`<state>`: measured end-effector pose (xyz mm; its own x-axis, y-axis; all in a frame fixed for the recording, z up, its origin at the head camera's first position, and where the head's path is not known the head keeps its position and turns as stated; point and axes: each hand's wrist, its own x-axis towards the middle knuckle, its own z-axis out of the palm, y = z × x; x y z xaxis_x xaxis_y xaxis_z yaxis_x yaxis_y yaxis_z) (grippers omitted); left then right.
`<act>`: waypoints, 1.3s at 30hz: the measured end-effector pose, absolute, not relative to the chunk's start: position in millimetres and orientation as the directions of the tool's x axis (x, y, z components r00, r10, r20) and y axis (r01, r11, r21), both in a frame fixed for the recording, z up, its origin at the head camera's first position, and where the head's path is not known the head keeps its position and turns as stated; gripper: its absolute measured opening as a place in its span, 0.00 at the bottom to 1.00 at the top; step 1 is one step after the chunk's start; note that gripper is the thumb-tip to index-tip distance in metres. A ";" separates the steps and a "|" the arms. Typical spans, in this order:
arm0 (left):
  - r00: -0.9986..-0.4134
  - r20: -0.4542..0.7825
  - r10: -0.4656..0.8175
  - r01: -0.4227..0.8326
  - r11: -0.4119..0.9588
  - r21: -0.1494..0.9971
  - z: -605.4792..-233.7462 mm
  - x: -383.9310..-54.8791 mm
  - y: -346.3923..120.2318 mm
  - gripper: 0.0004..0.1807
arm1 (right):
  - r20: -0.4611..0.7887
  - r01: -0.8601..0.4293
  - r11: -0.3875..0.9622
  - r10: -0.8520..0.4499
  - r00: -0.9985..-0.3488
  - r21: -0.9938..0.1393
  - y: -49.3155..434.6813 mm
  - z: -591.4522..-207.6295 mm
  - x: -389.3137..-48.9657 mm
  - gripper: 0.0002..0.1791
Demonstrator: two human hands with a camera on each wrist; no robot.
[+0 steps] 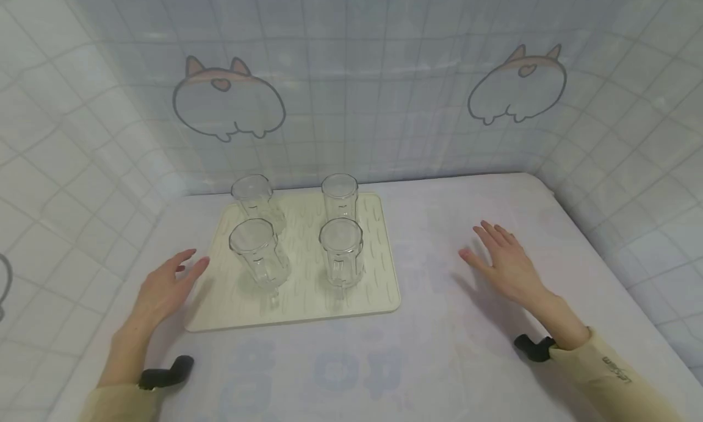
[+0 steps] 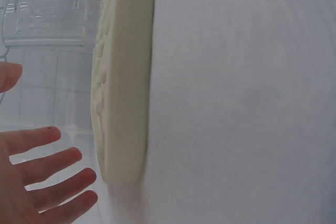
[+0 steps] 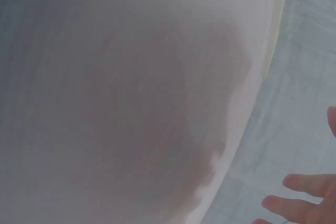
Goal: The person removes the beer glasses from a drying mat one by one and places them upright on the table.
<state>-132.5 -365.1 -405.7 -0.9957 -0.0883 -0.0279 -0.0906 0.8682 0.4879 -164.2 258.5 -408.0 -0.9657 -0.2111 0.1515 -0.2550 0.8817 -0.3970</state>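
Several clear glass mugs stand upright on a cream draining mat with a ridged top [image 1: 302, 300]. At the front are a left mug [image 1: 260, 254] and a right mug [image 1: 342, 254]; behind them stand a back left mug [image 1: 252, 193] and a back right mug [image 1: 340, 193]. My left hand [image 1: 165, 288] hovers at the mat's left edge, fingers relaxed and holding nothing. In the left wrist view its spread fingers [image 2: 52, 169] show beside the thick mat edge [image 2: 126, 77]. Well right of the mat, my right hand [image 1: 508, 266] is held over the table, fingers extended and nothing in it.
The mat lies on a pale cloth-covered table [image 1: 428, 349] with faint blue prints. A white tiled-pattern curtain [image 1: 373, 105] with cartoon animal drawings rises behind and along both sides. Each wrist wears a black strap mount [image 1: 167, 373].
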 end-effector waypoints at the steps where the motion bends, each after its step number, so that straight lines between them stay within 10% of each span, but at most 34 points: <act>1: -0.995 -0.034 -0.090 -0.094 0.864 0.495 -405.5 -132.8 -364.9 0.40 | 0.155 -0.255 0.878 -0.209 -0.966 -0.405 257.1 -408.3 -164.0 0.41; 39: -0.992 -0.005 -0.126 -0.107 0.820 0.562 -425.6 -157.6 -365.7 0.25 | 0.320 -0.345 0.606 -0.153 -0.935 -0.717 193.5 -413.7 -157.1 0.14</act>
<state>-157.6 -365.7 -425.6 -0.9920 -0.1258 -0.0051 -0.1068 0.8202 0.5620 -157.1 193.5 -413.7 -0.9348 -0.1528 0.3205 -0.3448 0.6063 -0.7166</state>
